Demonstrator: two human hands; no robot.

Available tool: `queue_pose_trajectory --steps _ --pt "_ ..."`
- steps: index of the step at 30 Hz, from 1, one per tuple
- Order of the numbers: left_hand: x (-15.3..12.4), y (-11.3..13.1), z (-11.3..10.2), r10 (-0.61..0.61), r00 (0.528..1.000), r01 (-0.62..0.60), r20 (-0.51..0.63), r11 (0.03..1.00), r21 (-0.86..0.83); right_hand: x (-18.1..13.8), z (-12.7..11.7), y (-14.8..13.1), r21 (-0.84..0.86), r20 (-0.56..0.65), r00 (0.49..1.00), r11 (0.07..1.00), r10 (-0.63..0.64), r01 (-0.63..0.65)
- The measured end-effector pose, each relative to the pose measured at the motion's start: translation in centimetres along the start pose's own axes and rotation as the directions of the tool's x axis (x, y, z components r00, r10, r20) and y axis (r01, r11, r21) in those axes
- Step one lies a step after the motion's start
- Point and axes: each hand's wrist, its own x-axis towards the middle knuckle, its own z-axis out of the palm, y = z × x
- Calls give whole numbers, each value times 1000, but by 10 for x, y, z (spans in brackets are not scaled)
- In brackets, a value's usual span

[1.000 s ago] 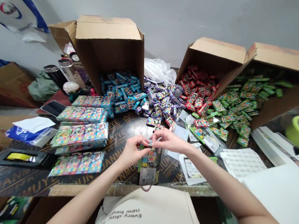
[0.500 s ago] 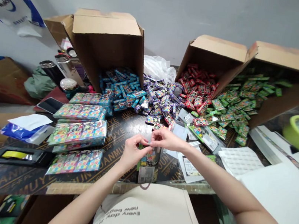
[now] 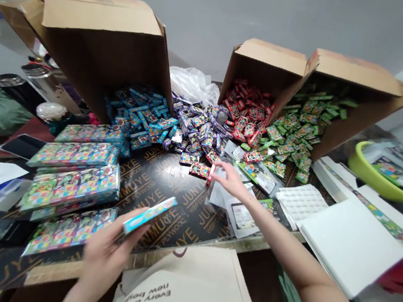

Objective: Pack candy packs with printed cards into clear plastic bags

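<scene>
My left hand (image 3: 109,248), a little blurred, grips a flat pack (image 3: 150,214) with a light-blue printed edge and holds it tilted above the table's front. Further back, the fingertips of my right hand (image 3: 230,179) are closed at a small red box (image 3: 211,174) standing on its narrow side. Touching or very near that box lies another red box (image 3: 199,170), flat on the dark board. A purple box (image 3: 188,158) rests just behind it. Clear plastic sleeves with printed cards (image 3: 243,215) are under and beside my right wrist.
Tipped cartons spill blue boxes (image 3: 146,117), red boxes (image 3: 248,112) and green boxes (image 3: 295,134); purple boxes (image 3: 198,123) lie between. Finished-looking packs (image 3: 71,187) are stacked at left. White sheets (image 3: 343,238) and a yellow-green basin (image 3: 365,170) stand at right.
My hands, earlier together over a pack at the table's front, have parted. The left moved left and down with a pack; the right reached forward to the red box. The view shifted right.
</scene>
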Motion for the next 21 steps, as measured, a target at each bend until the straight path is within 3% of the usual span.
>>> queue_pose_trajectory --steps 1,4,6,9,12,16,21 --pt "-5 -5 -17 108 993 -102 -38 986 133 6 -10 15 -190 -79 997 981 8 -23" --pt "-18 -37 -49 313 948 -304 60 832 465 21 -28 51 -550 -161 981 816 107 -179" --pt "-26 -69 -55 357 928 -339 103 702 627 30 -30 64 -652 -127 982 734 143 -191" --pt "-38 -116 -54 348 922 -358 168 603 713 40 -22 70 -713 -58 989 688 138 -138" --pt "-46 -145 -55 301 928 -363 218 611 703 47 -11 71 -724 -48 988 676 146 -135" --pt "-48 -162 -58 285 937 -344 200 666 662 47 0 70 -682 -37 983 715 178 -155" --pt "-43 -166 -55 316 943 -310 108 707 636 33 -7 65 -658 -204 953 690 223 -302"
